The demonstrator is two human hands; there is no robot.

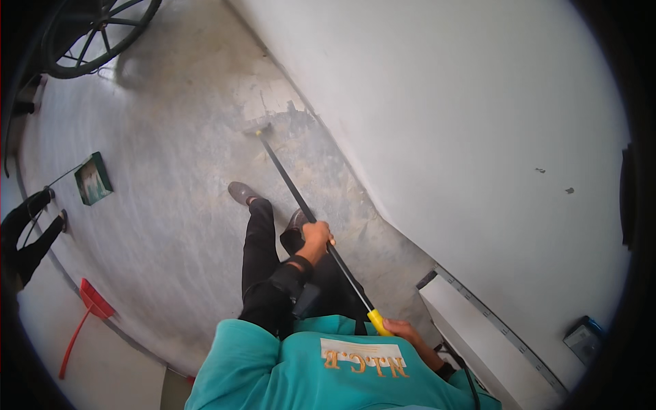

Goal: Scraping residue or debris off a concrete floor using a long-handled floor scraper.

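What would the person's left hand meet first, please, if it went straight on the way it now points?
Beyond the black pole that it grips, the left hand would probably meet the white wall ahead to the right, though depth is hard to judge.

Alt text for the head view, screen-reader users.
The person's left hand and right hand grip a long-handled floor tool above a scuffed grey floor beside a white wall. At left: a green dustpan and another person's legs; upper left, a spoked wheel.
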